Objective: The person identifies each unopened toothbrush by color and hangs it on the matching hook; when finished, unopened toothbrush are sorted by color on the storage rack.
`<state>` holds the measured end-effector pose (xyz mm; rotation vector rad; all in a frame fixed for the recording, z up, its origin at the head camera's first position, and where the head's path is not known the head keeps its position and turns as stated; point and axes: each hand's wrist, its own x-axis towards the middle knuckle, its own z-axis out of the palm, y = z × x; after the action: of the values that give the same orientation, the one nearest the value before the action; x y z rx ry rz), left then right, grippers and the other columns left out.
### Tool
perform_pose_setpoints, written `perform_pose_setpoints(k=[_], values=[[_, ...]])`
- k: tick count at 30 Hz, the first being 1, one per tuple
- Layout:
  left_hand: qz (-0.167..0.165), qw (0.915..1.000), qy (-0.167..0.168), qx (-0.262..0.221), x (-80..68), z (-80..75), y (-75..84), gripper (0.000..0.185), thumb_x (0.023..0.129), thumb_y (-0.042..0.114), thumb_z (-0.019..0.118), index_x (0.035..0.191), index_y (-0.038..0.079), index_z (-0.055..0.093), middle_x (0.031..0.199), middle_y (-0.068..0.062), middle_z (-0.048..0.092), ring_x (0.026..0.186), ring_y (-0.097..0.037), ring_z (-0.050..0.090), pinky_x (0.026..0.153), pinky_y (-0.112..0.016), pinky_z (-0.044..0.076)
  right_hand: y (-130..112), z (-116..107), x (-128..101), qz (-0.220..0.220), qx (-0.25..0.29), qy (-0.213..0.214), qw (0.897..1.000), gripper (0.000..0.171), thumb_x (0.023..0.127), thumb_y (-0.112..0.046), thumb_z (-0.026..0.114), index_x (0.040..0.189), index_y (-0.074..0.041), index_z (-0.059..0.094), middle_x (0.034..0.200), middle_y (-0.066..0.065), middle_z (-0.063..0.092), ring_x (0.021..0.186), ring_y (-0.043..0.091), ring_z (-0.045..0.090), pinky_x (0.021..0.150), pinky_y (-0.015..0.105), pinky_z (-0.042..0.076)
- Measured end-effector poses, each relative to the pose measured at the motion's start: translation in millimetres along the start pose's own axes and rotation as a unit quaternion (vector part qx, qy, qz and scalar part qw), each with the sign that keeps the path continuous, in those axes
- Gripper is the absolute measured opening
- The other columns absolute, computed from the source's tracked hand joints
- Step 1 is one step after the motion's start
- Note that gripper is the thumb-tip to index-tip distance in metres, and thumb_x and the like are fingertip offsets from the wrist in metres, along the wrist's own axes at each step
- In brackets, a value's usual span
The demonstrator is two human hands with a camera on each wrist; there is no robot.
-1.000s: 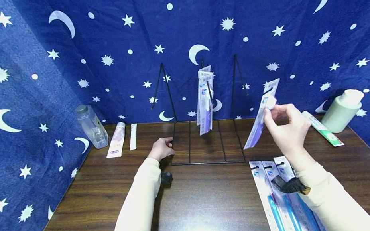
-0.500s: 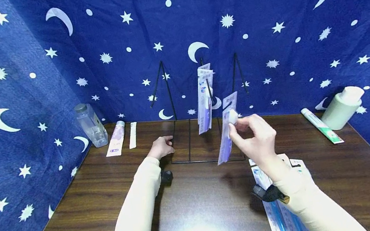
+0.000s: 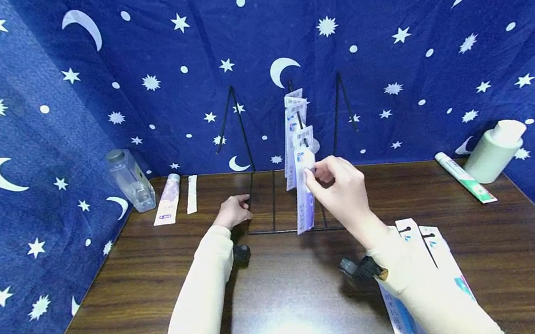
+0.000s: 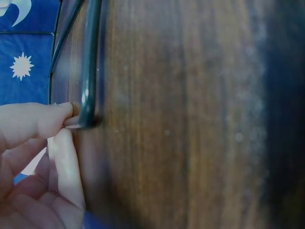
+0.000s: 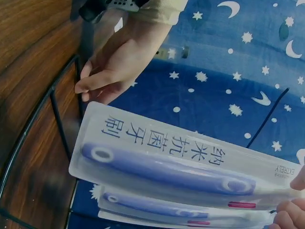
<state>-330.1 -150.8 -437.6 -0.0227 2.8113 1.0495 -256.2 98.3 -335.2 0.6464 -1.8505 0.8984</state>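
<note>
Over the back half of the worktop (image 3: 109, 326), about midway between the left and right edges, got a packaged toothbrush (image 3: 304, 202) up in the right hand (image 3: 340, 187), with fingers (image 5: 287, 213) clamped on the pack. Held lengthwise, tilted a bit, right in front of some hanging packs (image 3: 293, 122) in the middle of a wire rack (image 4: 89, 62). Can't tell whether threaded onto the rack or just lined up with it. Down at the rack's base, gripping a corner with the left hand (image 3: 234, 212), thumb and fingers pinched together on the wire. Toward the near right corner, partly under the right sleeve (image 3: 424, 294), can see more packs (image 3: 444, 256) lying flat. By the back left corner, a clear bottle (image 3: 132, 179), a purple-and-white tube (image 3: 168, 199) and a little white strip (image 3: 192, 194). By the back right corner, a green-and-white tube (image 3: 466, 178) just beside a pale green bottle (image 3: 489, 158).
</note>
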Motion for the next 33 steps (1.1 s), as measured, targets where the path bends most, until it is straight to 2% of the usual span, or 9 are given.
perform_pose_setpoints(k=[6,12,18,26,30,33], values=[[-0.003,1.0000,0.004,-0.007,0.4,0.9,-0.9,0.063,0.071,-0.004,0.068,0.132,0.002,0.055,0.088,-0.003,0.060,0.084,-0.022,0.056,0.082,-0.032,0.046,9.6,15.2,8.0,0.019,-0.020,-0.008,1.000,0.013,0.077,-0.009,0.069,0.075,0.001,0.060,0.061,0.009,0.060,0.055,0.021,0.055,0.055,0.035,0.045],[0.018,0.9997,0.010,0.016,2.2,3.5,-3.6,0.063,0.068,-0.001,0.068,0.130,0.001,0.057,0.088,-0.005,0.064,0.087,-0.024,0.057,0.086,-0.036,0.046,20.0,28.9,17.2,0.038,-0.034,-0.005,0.999,0.014,0.078,-0.010,0.068,0.076,0.001,0.059,0.061,0.010,0.062,0.054,0.024,0.057,0.055,0.038,0.046],[0.014,0.9997,0.014,0.014,2.7,1.8,-3.0,0.062,0.069,-0.001,0.068,0.130,0.002,0.057,0.089,-0.006,0.064,0.090,-0.025,0.057,0.089,-0.037,0.045,26.5,39.0,25.2,0.060,-0.043,-0.011,0.997,0.016,0.079,-0.012,0.066,0.075,0.001,0.057,0.062,0.011,0.064,0.055,0.024,0.058,0.057,0.038,0.047],[0.005,0.9999,0.007,0.007,1.3,2.4,2.1,0.062,0.071,-0.002,0.067,0.131,0.002,0.056,0.086,-0.003,0.061,0.086,-0.023,0.055,0.086,-0.034,0.045,28.0,30.3,27.2,0.122,-0.047,-0.060,0.990,0.017,0.082,-0.014,0.068,0.084,0.002,0.063,0.068,0.012,0.066,0.061,0.025,0.061,0.061,0.038,0.049],[0.003,0.9999,0.003,0.010,-0.9,0.2,1.2,0.062,0.071,-0.002,0.068,0.132,0.002,0.055,0.087,-0.004,0.060,0.085,-0.023,0.055,0.083,-0.034,0.045,24.6,17.8,25.4,0.157,-0.035,-0.091,0.983,0.014,0.083,-0.013,0.068,0.087,0.001,0.066,0.072,0.011,0.068,0.063,0.024,0.063,0.063,0.035,0.050],[0.009,0.9998,0.007,0.016,-1.3,-0.2,0.9,0.062,0.071,-0.001,0.068,0.132,0.001,0.055,0.088,-0.005,0.061,0.086,-0.024,0.056,0.085,-0.035,0.045,21.5,3.7,20.5,0.158,-0.036,-0.104,0.981,0.013,0.084,-0.014,0.067,0.085,-0.001,0.068,0.071,0.011,0.068,0.063,0.023,0.063,0.062,0.035,0.049]])
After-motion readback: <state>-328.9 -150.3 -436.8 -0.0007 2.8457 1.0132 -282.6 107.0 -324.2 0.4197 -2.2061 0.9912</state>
